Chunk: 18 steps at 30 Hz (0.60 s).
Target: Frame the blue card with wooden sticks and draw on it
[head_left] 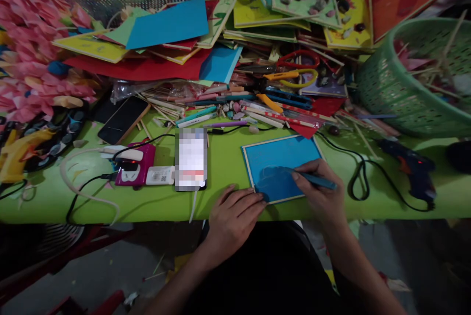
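A blue card (283, 158) framed with pale thin sticks lies on the green table near its front edge. Faint light lines are drawn on its middle. My right hand (324, 190) grips a blue pen (318, 180), its tip at the drawn lines on the card. Fingers outstretched, my left hand (237, 212) rests flat on the table, its fingertips at the card's lower left corner. Left of the card lies a lit phone (191, 158) with a white cable; its screen is blurred out.
A pink power strip (136, 165) with cables lies left. A dark glue gun (408, 168) and a green basket (415, 79) stand right; a yellow glue gun (25, 153) lies far left. Behind are pens, scissors (300, 60) and stacked coloured cards (169, 25).
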Each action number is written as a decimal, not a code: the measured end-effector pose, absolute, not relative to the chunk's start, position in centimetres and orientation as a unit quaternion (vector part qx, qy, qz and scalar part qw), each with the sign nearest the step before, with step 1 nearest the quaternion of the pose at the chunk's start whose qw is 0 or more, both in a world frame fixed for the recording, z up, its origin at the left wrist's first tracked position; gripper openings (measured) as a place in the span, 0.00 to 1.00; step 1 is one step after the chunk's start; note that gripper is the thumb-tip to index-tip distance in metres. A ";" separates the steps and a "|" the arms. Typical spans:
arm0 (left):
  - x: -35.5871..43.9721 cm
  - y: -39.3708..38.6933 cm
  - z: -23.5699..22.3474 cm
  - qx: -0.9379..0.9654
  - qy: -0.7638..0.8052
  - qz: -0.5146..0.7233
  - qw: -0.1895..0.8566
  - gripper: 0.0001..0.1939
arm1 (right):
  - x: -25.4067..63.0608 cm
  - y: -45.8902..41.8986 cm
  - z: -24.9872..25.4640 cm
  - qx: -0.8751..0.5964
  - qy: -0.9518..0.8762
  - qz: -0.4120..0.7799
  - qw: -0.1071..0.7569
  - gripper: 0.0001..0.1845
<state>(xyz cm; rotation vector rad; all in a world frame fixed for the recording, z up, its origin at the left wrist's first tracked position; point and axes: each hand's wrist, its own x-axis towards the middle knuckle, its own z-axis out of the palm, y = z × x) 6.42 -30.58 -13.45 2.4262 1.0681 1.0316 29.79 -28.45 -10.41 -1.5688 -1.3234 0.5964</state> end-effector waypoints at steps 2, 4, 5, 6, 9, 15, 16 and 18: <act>6.5 -30.5 -13.4 0.845 0.373 0.356 0.142 0.12 | 29.9 -28.5 -10.5 -0.645 -0.541 0.247 0.480 0.05; 6.5 -30.6 -13.4 0.845 0.376 0.355 0.137 0.12 | 30.0 -28.6 -10.6 -0.644 -0.541 0.251 0.479 0.04; 6.5 -30.6 -13.4 0.844 0.377 0.355 0.137 0.12 | 30.1 -28.7 -10.7 -0.642 -0.541 0.253 0.480 0.04; 6.5 -30.6 -13.4 0.844 0.378 0.355 0.137 0.12 | 30.1 -28.7 -10.7 -0.641 -0.541 0.257 0.480 0.04; 6.5 -30.6 -13.5 0.843 0.375 0.357 0.146 0.11 | 30.3 -28.8 -10.7 -0.640 -0.535 0.273 0.479 0.05; 6.5 -30.5 -13.3 0.842 0.372 0.360 0.151 0.12 | 30.3 -29.1 -10.5 -0.637 -0.514 0.283 0.499 0.05; 6.5 -30.5 -13.3 0.842 0.372 0.361 0.150 0.11 | 30.2 -29.1 -10.5 -0.639 -0.506 0.283 0.505 0.05; 6.5 -30.5 -13.4 0.842 0.372 0.361 0.151 0.12 | 30.2 -29.1 -10.6 -0.640 -0.497 0.294 0.506 0.07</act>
